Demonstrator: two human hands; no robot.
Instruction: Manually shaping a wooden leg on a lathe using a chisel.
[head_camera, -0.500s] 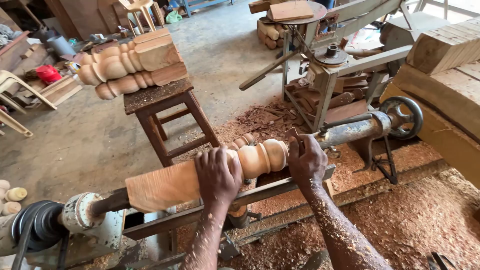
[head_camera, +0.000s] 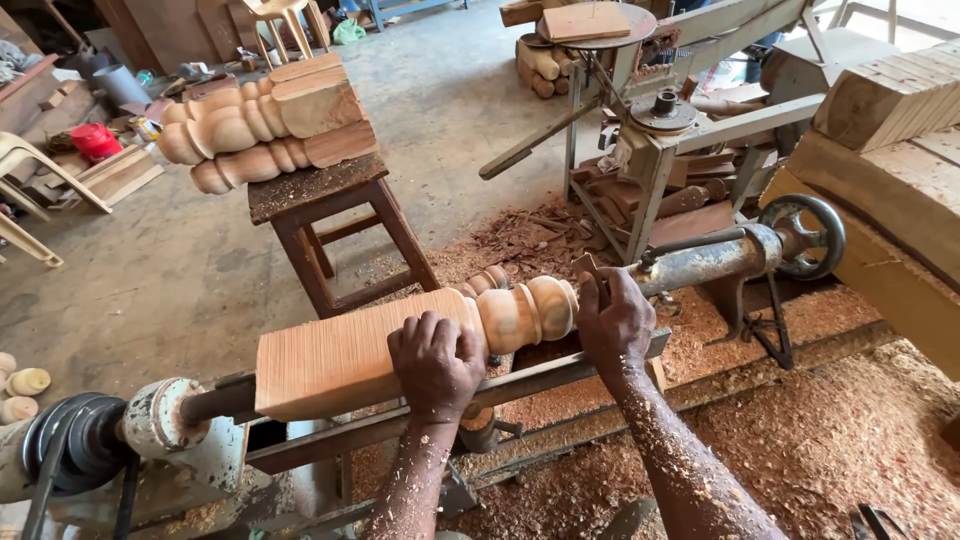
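Fingers (head_camera: 437, 335) grip turned leg (head_camera: 400, 345).

Turned wooden post (head_camera: 400, 340) mounted horizontally on lathe, tilted slightly up to the right. Left part is a square pale block with fine saw lines; right end carved into rounded beads, smooth, tan, under both hands.

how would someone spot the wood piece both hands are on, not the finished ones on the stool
Find the lathe running across the foreground over the sawdust. Mounted along it lies the workpiece, with the left hand on its middle and the right hand at its end. Unlike the stacked legs on the stool, it is half square, half turned.
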